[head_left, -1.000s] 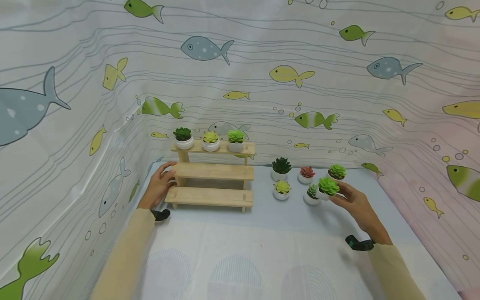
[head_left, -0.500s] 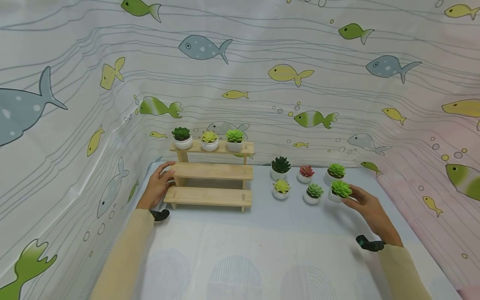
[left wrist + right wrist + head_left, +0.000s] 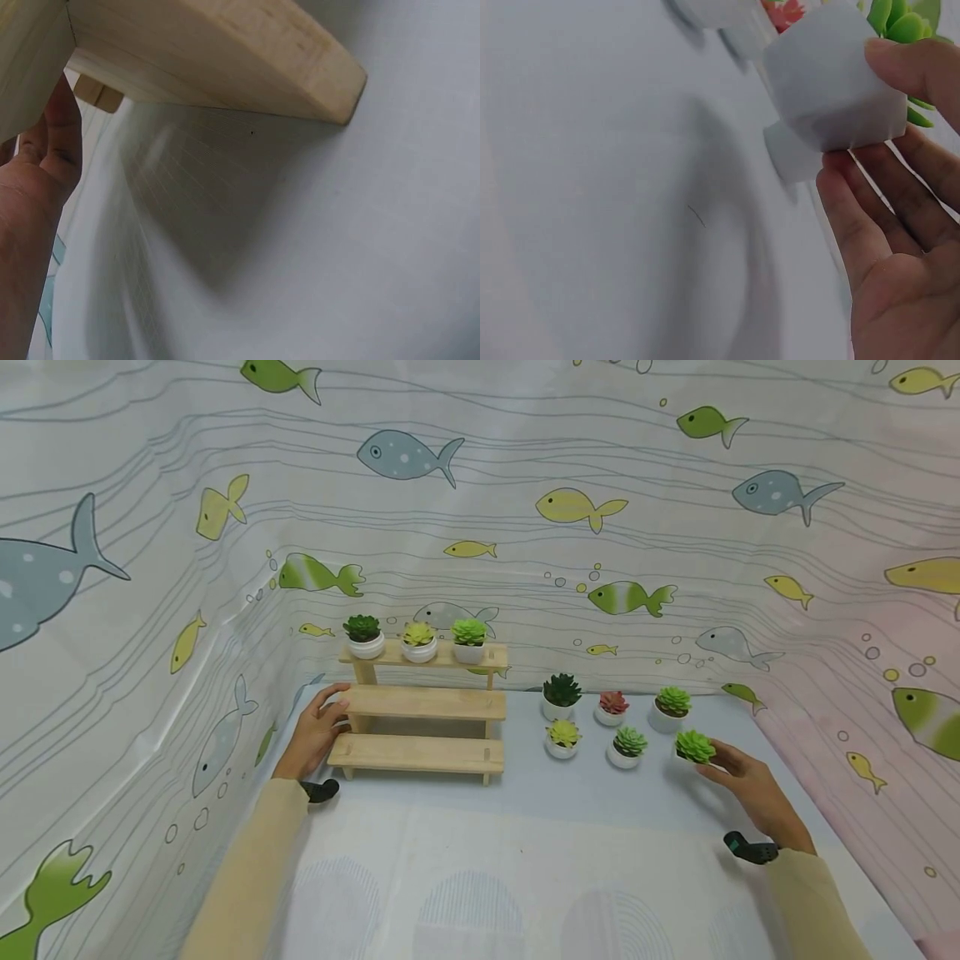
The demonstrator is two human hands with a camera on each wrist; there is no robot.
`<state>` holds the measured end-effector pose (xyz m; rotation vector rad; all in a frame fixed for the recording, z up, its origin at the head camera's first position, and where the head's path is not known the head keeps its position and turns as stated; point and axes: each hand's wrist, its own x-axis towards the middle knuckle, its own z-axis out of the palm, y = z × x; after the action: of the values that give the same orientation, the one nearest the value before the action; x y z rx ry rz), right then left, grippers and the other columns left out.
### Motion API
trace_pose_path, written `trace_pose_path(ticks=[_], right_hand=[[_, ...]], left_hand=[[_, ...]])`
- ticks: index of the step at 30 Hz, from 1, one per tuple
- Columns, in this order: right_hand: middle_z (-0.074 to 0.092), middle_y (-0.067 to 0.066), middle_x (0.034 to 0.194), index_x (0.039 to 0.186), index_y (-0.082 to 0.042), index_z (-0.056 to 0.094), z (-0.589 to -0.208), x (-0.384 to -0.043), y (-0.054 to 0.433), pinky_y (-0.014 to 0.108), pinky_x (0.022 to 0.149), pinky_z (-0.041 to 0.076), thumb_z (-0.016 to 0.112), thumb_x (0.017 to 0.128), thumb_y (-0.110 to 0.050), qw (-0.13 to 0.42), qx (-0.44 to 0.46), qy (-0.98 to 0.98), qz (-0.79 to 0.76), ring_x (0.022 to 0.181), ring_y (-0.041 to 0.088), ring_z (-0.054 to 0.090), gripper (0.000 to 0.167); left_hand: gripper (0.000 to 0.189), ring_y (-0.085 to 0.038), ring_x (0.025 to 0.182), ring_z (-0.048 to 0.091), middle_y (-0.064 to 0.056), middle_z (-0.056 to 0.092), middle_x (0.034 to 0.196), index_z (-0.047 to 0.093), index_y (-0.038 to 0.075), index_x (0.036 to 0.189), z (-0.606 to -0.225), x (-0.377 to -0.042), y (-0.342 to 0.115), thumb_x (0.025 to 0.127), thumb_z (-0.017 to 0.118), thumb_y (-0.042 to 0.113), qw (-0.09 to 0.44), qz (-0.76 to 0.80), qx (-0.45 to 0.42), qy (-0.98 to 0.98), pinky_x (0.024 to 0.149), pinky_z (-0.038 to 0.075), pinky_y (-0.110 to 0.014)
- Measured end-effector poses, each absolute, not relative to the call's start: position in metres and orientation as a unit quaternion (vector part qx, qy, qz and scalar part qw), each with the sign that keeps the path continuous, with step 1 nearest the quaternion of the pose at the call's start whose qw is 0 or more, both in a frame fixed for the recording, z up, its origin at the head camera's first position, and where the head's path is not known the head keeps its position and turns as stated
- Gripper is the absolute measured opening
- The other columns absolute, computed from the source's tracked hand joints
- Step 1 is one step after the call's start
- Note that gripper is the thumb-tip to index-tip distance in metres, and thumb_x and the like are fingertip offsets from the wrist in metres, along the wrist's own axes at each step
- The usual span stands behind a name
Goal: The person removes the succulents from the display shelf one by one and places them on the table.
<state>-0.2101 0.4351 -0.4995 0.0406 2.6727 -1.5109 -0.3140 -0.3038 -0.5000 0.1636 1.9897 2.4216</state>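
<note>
Currently green succulent (image 3: pixel 694 747), fleshy rosette in smooth angular white pot (image 3: pixel 836 75), right side of frame, is pinched in right hand (image 3: pixel 746 781), farther right than one second ago; left hand (image 3: pixel 313 735) grips flat-planked pale-wood stand (image 3: pixel 423 702), left of centre.

My right hand (image 3: pixel 750 781) can pass freely over the near table (image 3: pixel 540 835) to the two lower shelves (image 3: pixel 416 753) of the stand (image 3: pixel 423 702). Straight left, the pale plant (image 3: pixel 628 744) and yellow plant (image 3: pixel 562 737) stand in my way; behind, a green plant (image 3: pixel 672 706) blocks me. Three pots (image 3: pixel 418 652) line the top shelf (image 3: pixel 496 655); my left hand (image 3: pixel 315 735) bars the stand's left end.
</note>
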Motion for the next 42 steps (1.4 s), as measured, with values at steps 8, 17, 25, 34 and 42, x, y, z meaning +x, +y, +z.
trace_pose_path(ticks=[8, 17, 25, 34, 42], right_hand=[[0.031, 0.028, 0.16, 0.164, -0.004, 0.018, -0.509, -0.217, 0.445, 0.07, 0.112, 0.024, 0.072, 0.097, -0.043, 0.053, 0.031, 0.866, -0.496, 0.148, 0.049, 0.024, 0.094], [0.03, 0.027, 0.161, 0.164, -0.005, 0.017, -0.52, -0.224, 0.453, 0.016, 0.092, 0.048, 0.07, 0.097, -0.049, 0.075, 0.038, 0.862, -0.5, 0.146, 0.044, 0.032, 0.097], [0.027, 0.026, 0.163, 0.165, -0.006, 0.014, -0.525, -0.226, 0.458, 0.019, 0.093, 0.048, 0.068, 0.098, -0.048, 0.099, 0.028, 0.858, -0.503, 0.148, 0.043, 0.029, 0.095], [0.025, 0.026, 0.164, 0.164, -0.003, 0.016, -0.53, -0.229, 0.46, 0.014, 0.091, 0.047, 0.068, 0.099, -0.044, 0.107, 0.031, 0.848, -0.519, 0.149, 0.045, 0.025, 0.093], [0.017, 0.03, 0.164, 0.164, -0.002, 0.01, -0.529, -0.23, 0.459, 0.011, 0.091, 0.047, 0.068, 0.102, -0.033, 0.105, 0.023, 0.82, -0.562, 0.149, 0.047, 0.02, 0.091]], left_hand=[[0.053, -0.025, 0.105, 0.061, -0.004, 0.063, 0.116, 0.046, 0.015, 0.152, -0.5, -0.314, -0.304, 0.104, 0.065, 0.023, 0.004, 0.765, 0.046, 0.642, 0.088, 0.051, -0.038], [0.052, -0.024, 0.104, 0.061, -0.003, 0.063, 0.114, 0.046, 0.014, 0.152, -0.499, -0.313, -0.305, 0.105, 0.064, 0.022, 0.004, 0.763, 0.047, 0.644, 0.092, 0.049, -0.042], [0.05, -0.024, 0.106, 0.061, -0.003, 0.064, 0.116, 0.047, 0.013, 0.152, -0.497, -0.312, -0.303, 0.105, 0.063, 0.02, -0.001, 0.761, 0.052, 0.647, 0.087, 0.052, -0.035], [0.055, -0.026, 0.11, 0.058, -0.002, 0.061, 0.12, 0.042, 0.011, 0.155, -0.496, -0.312, -0.302, 0.105, 0.062, 0.022, 0.009, 0.755, 0.043, 0.654, 0.091, 0.05, -0.038], [0.054, -0.028, 0.112, 0.057, -0.002, 0.061, 0.121, 0.043, 0.012, 0.155, -0.496, -0.312, -0.303, 0.105, 0.063, 0.022, 0.009, 0.753, 0.041, 0.657, 0.091, 0.05, -0.038]])
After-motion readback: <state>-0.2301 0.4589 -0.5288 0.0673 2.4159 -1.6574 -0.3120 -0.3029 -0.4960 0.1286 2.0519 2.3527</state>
